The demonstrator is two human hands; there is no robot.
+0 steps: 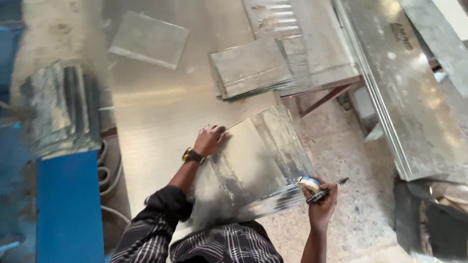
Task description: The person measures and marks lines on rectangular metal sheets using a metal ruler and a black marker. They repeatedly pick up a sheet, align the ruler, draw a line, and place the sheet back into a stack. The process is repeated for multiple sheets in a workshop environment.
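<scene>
Nearest the camera, the person's checked shirt fills the bottom edge, and both bare arms reach forward from it over a stack of shiny metal sheets point(253, 165) that lies on the tabletop point(156, 122) and juts past its near right edge over the speckled floor point(341, 160). The right hand point(319, 195) is at the stack's near right corner, its fingers curled shut around a small round tape measure point(309, 183) and a dark pen-like marker point(331, 187) whose tip points up and to the right; the hand is just beside the sheet edges, and I cannot tell whether it touches them. The left hand point(209, 140), with a dark wristwatch point(192, 156) on its wrist, rests farther away on the stack's far left corner, fingers bent and pressed down on the top sheet. So the stack lies between the two hands, its long axis running diagonally from the near left by the shirt up to the far right, with the right hand the nearer to its free overhanging end. To the left stands a blue block point(68, 204) beside blurred folded metal. Farther off, another pile of cut sheets point(251, 65) lies on the tabletop, a single sheet point(148, 39) beyond it to the left, and long metal panels point(399, 83) lean along the right.
</scene>
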